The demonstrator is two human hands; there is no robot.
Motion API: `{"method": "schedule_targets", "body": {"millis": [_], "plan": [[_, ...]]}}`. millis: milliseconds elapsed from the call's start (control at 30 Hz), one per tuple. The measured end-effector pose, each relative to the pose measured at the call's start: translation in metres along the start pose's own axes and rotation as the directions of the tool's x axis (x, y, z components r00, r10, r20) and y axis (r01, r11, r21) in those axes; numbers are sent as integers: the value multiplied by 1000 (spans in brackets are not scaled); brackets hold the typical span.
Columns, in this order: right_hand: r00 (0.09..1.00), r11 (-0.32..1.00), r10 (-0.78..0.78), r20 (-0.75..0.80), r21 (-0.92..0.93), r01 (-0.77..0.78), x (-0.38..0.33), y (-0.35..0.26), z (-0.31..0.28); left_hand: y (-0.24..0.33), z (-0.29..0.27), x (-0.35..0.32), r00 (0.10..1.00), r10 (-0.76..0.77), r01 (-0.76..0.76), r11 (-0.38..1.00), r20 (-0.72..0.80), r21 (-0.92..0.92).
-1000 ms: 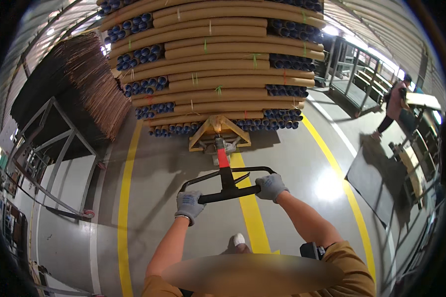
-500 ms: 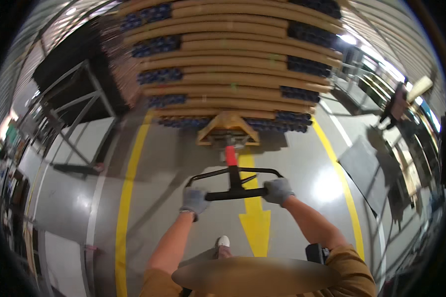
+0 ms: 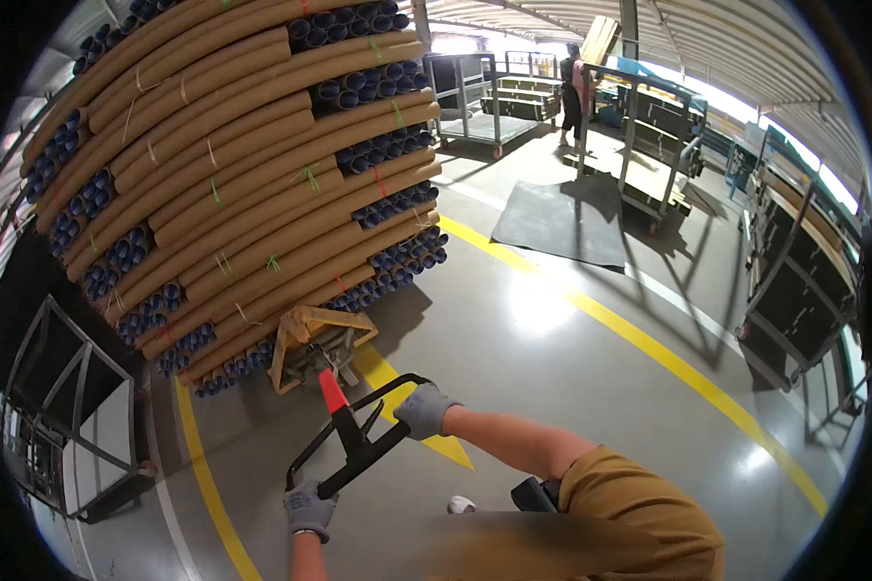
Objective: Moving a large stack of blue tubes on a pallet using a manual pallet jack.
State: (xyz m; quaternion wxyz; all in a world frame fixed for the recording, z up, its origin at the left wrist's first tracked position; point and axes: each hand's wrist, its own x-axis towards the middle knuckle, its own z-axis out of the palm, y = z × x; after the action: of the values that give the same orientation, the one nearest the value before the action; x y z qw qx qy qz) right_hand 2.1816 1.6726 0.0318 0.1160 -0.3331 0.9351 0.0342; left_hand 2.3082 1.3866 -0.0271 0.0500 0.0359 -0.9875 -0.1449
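The left hand [image 3: 310, 509] and right hand [image 3: 423, 412], both gloved, are clamped on the ends of the black handle [image 3: 361, 455] of a yellow pallet truck [image 3: 292, 330], ahead and to the left, below stacked brown tubes [image 3: 262, 174]. Good handling probably calls for even pressure from both hands and slow, smooth steering, since so tall a load could sway. The glossy grey floor [image 3: 513, 387] bears yellow lines [image 3: 670, 362]; beyond, a dark mat [image 3: 560, 221] lies near wheeled racks [image 3: 649, 160] and a co-worker [image 3: 572, 97].

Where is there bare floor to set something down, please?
Bare floor lies between the right hand and the yellow line on the right. Crowded: left, around the tube stack and metal frame; upper right, around the mat and carts.
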Motion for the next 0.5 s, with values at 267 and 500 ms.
{"method": "schedule_targets", "body": {"millis": [267,500], "plan": [[976,974,217,17,65,-218,271,288,-82,62,28,450,964,222,-212,974,145,-78],[932,927,360,49,90,-363,365,399,-89,81,57,663,851,357,-343,933,386,-107]]}}
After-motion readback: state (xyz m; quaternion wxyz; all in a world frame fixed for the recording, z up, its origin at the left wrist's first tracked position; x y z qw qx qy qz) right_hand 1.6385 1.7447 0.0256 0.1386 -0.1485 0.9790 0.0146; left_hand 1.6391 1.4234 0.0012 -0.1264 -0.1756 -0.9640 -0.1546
